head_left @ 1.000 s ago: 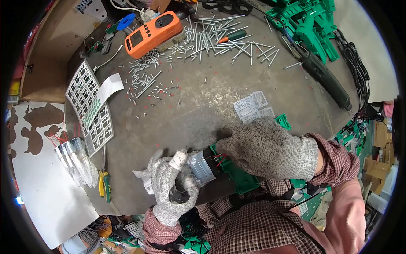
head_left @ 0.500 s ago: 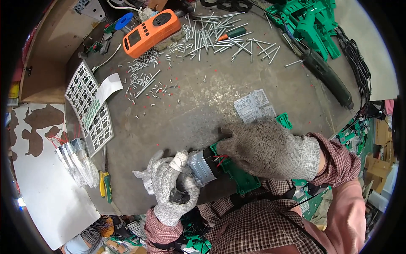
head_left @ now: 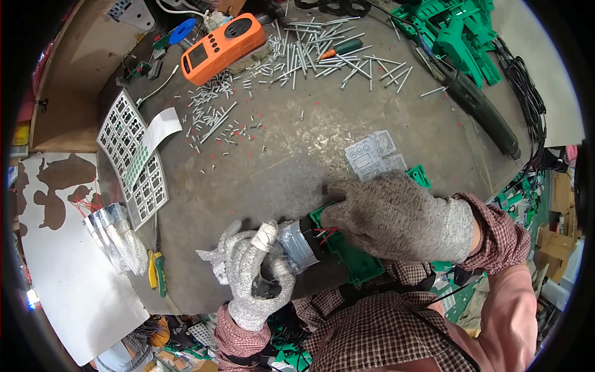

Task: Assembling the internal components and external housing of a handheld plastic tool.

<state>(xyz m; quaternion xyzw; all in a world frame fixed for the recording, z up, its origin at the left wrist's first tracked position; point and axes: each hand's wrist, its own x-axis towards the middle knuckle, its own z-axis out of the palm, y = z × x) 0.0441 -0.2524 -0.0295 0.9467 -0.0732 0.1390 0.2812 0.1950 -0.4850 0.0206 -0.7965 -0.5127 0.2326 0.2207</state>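
Silver motor (head_left: 299, 245) is by the middle of the table's (head_left: 279, 177) near edge, black end up against the green housing (head_left: 359, 265). Left grip (head_left: 245, 273) is curled round its plastic-wrapped end. Right grip (head_left: 396, 217) covers part of the housing by the red wires (head_left: 326, 234), fingertips hidden, so can't tell if it's pinching anything. Imo brace the motor from the left, work wires clear of the rim, and don't yank them.
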